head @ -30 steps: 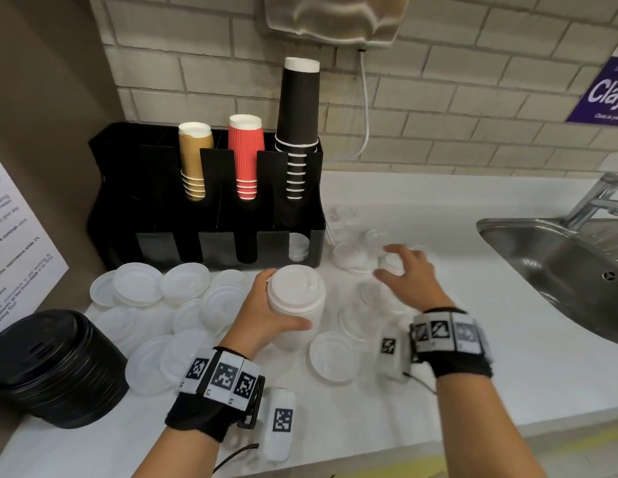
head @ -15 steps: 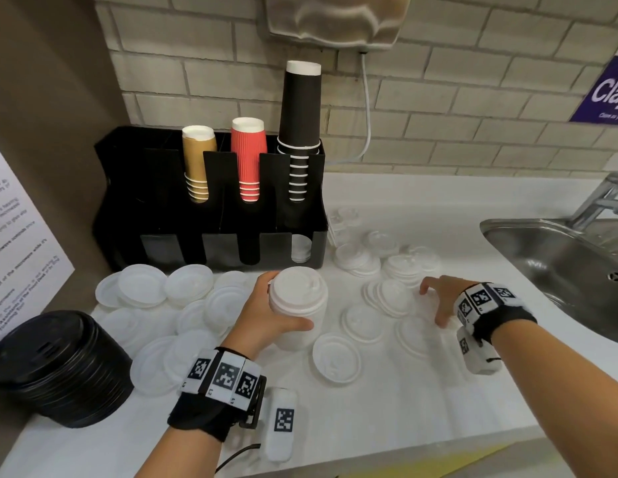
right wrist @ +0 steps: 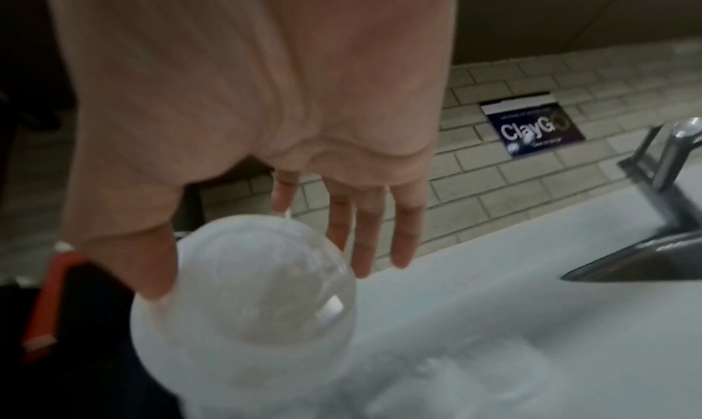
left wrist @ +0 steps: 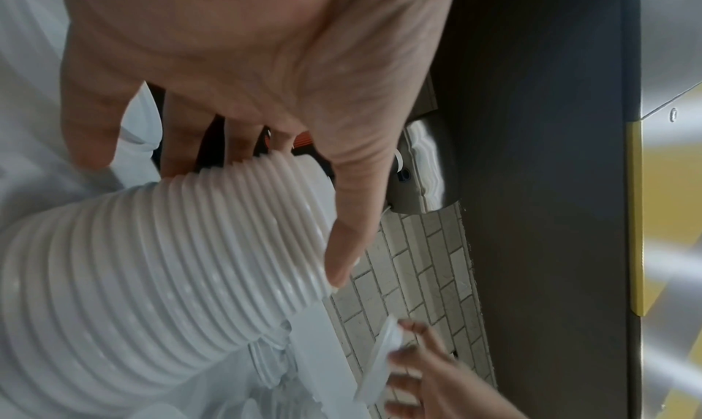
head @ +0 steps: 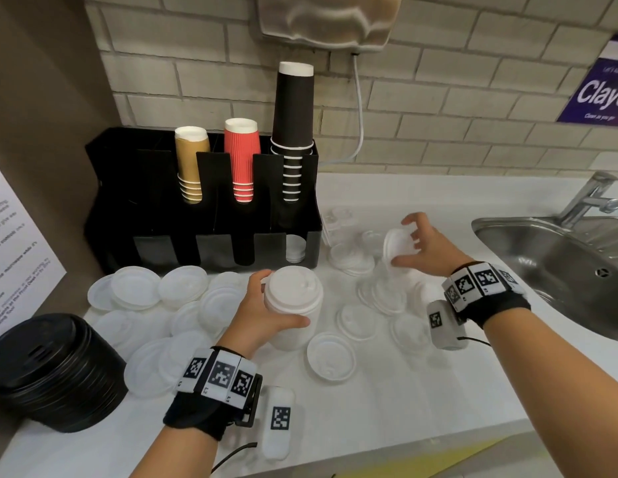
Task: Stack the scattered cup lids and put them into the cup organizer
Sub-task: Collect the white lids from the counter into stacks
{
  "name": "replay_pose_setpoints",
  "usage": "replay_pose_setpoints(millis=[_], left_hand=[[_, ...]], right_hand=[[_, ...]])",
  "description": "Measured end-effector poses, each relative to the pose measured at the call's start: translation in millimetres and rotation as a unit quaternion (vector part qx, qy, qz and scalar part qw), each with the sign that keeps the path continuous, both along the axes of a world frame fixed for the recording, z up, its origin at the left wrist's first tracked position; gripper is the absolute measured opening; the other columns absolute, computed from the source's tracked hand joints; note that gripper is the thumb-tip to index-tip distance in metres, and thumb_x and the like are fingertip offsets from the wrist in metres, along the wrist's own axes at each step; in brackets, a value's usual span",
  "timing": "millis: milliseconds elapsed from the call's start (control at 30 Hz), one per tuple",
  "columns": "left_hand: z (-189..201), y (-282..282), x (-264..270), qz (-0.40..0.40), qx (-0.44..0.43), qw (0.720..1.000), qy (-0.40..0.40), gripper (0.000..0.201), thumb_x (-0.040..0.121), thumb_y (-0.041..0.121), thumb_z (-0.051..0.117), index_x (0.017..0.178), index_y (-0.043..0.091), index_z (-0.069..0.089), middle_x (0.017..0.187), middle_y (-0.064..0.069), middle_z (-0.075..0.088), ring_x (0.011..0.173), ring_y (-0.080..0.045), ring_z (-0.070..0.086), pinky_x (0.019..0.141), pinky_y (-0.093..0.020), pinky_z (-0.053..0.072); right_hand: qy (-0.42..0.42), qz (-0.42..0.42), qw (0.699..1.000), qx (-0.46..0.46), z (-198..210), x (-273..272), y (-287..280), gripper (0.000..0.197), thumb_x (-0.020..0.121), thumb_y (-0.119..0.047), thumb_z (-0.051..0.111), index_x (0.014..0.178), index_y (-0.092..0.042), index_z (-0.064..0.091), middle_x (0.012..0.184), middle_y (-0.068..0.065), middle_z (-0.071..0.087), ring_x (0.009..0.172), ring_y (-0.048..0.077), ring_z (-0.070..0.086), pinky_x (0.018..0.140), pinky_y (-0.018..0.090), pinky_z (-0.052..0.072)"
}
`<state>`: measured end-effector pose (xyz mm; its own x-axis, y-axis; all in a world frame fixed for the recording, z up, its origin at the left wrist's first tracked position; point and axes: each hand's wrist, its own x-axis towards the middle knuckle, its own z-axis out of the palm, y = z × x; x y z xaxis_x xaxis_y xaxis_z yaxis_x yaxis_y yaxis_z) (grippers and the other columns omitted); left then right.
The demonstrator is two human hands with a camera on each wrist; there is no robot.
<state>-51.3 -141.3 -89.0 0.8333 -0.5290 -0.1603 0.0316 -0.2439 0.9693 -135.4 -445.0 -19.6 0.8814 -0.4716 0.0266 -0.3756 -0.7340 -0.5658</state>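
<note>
My left hand [head: 266, 312] grips a tall stack of white lids [head: 294, 305] standing on the counter in front of the black cup organizer [head: 204, 229]; the stack's ribbed side [left wrist: 163, 275] fills the left wrist view. To the right, my right hand [head: 409, 248] holds one white lid [head: 395, 248] tilted on edge above the counter, pinched between thumb and forefinger, the other fingers spread. In the right wrist view that lid [right wrist: 246, 290] sits under the thumb. Several loose white lids [head: 331, 355] lie scattered over the white counter [head: 369, 415].
The organizer holds tan, red and black cup stacks [head: 242, 160], with lids in its bottom right slot [head: 295, 248]. A stack of black lids [head: 49, 370] sits at the left edge. A steel sink [head: 559, 270] with tap lies to the right. Brick wall behind.
My right hand has risen from the counter near the right edge and moved back left, now holding a single lid up on edge. The left hand and its stack stay put.
</note>
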Motion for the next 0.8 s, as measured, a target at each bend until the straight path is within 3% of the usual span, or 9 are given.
replay_pose_setpoints(millis=[100,167,300,433,533,700,800], left_hand=[[-0.5,-0.4,0.6,0.006,0.002,1.000,0.008,0.100,0.065,0.009,0.088,0.142,0.027,0.026,0.128,0.004,0.041,0.115,-0.017,0.043,0.092,-0.031,0.037],[-1.6,0.0,1.3,0.006,-0.003,1.000,0.009,0.094,0.066,0.008,0.087,0.138,0.026,0.029,0.125,0.005,0.043,0.112,-0.017,0.045,0.090,-0.030,0.038],[-3.7,2.0,1.8,-0.003,-0.016,1.000,0.001,0.080,0.067,0.005,0.086,0.125,0.031,0.037,0.108,0.019,0.047,0.098,-0.001,0.049,0.074,-0.019,0.040],[-4.2,1.6,0.9,-0.010,-0.028,1.000,-0.003,0.079,0.067,0.004,0.085,0.124,0.032,0.038,0.109,0.020,0.049,0.096,0.003,0.050,0.069,-0.014,0.041],[-3.1,1.2,0.6,-0.010,-0.022,1.000,-0.009,0.079,0.067,0.003,0.085,0.122,0.033,0.037,0.108,0.019,0.050,0.094,0.003,0.052,0.067,-0.014,0.042],[-2.3,1.4,0.8,-0.010,-0.018,1.000,-0.004,0.080,0.067,0.005,0.086,0.124,0.032,0.037,0.109,0.017,0.052,0.095,0.001,0.054,0.067,-0.016,0.044],[-3.0,1.9,1.3,-0.006,-0.019,1.000,0.000,0.078,0.067,0.006,0.086,0.125,0.030,0.039,0.110,0.016,0.053,0.097,0.000,0.054,0.071,-0.019,0.046]], right_hand=[[-0.104,0.028,0.989,0.105,11.4,8.0,20.7,0.065,0.076,-0.009,0.078,0.120,-0.023,0.032,0.111,0.005,0.045,0.092,0.021,0.055,0.068,0.018,0.048],[-0.134,0.056,0.976,0.163,17.0,12.6,38.7,0.060,0.078,-0.008,0.075,0.116,-0.028,0.033,0.108,-0.002,0.048,0.089,0.014,0.058,0.059,0.010,0.047],[-0.113,0.154,0.971,0.145,15.1,21.0,80.2,0.054,0.077,-0.013,0.077,0.115,-0.032,0.044,0.108,-0.010,0.051,0.091,0.007,0.054,0.070,0.006,0.044],[-0.070,0.230,0.968,0.077,8.8,32.7,110.7,0.053,0.078,-0.016,0.075,0.122,-0.029,0.049,0.117,-0.001,0.057,0.105,0.010,0.054,0.085,0.014,0.041],[-0.047,0.251,0.965,0.062,6.7,41.0,124.4,0.059,0.078,-0.014,0.075,0.129,-0.022,0.047,0.114,-0.006,0.054,0.102,0.006,0.052,0.084,0.011,0.040],[0.001,0.275,0.961,0.008,-3.4,48.9,142.0,0.071,0.073,-0.020,0.077,0.134,-0.023,0.042,0.123,0.002,0.054,0.114,0.023,0.050,0.097,0.040,0.045],[0.010,0.281,0.960,0.007,-7.7,48.8,145.0,0.075,0.071,-0.020,0.078,0.136,-0.024,0.041,0.124,0.001,0.054,0.117,0.025,0.048,0.098,0.044,0.044]])
